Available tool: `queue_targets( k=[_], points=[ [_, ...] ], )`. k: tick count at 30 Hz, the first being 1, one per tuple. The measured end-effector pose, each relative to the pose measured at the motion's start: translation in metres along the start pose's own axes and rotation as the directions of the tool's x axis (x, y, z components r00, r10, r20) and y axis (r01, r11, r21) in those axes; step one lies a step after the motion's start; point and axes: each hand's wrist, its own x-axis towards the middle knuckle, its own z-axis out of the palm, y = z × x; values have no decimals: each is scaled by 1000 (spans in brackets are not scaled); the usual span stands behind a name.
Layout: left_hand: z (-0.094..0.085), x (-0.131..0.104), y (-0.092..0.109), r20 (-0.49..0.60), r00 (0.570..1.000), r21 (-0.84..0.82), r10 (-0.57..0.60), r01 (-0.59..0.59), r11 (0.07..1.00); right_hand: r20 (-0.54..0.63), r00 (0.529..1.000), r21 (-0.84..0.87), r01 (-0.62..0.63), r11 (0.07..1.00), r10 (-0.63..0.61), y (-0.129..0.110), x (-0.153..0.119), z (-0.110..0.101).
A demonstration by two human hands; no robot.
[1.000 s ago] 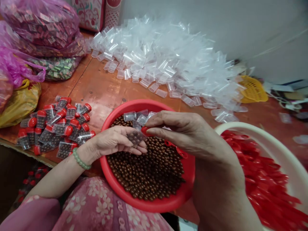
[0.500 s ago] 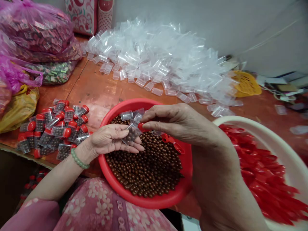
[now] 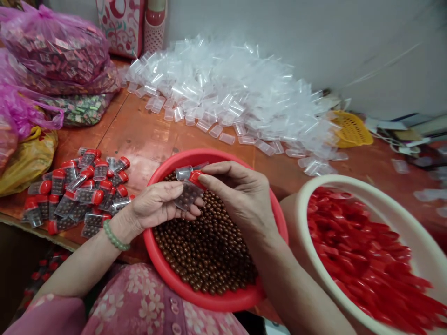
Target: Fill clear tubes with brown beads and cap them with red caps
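My left hand (image 3: 162, 202), with a green bead bracelet at the wrist, holds a clear container (image 3: 187, 196) filled with dark balls between thumb and fingers. My right hand (image 3: 240, 188) pinches a red cap (image 3: 196, 177) at the container's upper end. Both hands are above a red basin (image 3: 216, 304) of brown balls (image 3: 209, 251). Clear empty containers (image 3: 184, 172) lie near the basin's far side, partly hidden by my right hand. A pile of filled, red-capped containers (image 3: 89, 195) lies on the table to the left.
A cream basin (image 3: 302, 204) of red caps (image 3: 363, 251) stands at the right. Clear containers (image 3: 223, 88) are heaped along the wall. Pink bags (image 3: 66, 51) and a yellow bag (image 3: 30, 160) are at the left, a yellow basket (image 3: 352, 130) at the back right.
My right hand has moved left and turned, and the red cap now sits against the container's top. The view has shifted slightly, showing more of the cream basin.
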Motion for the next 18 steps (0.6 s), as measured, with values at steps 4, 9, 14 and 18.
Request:
queue_targets(
  k=[4, 9, 14, 18],
  points=[
    [-1, 1, 0, -19, 1000, -24, 15, -16, 1000, -19, 1000, 20, -7, 1000, 7, 5, 2, 3],
    [-1, 2, 0, -53, 999, -34, 6, -8, 999, 2, 1000, 41, -7, 999, 7, 13, 4, 5],
    [-2, 4, -1, -87, 996, -71, 0, -6, 997, 10, 998, -74, 65, 995, -65, 18, 3, 6],
    [-2, 4, -3, -125, 992, -79, 0, -10, 997, 52, 985, -243, 175, 954, -167, 21, 1, 4]
  ],
)
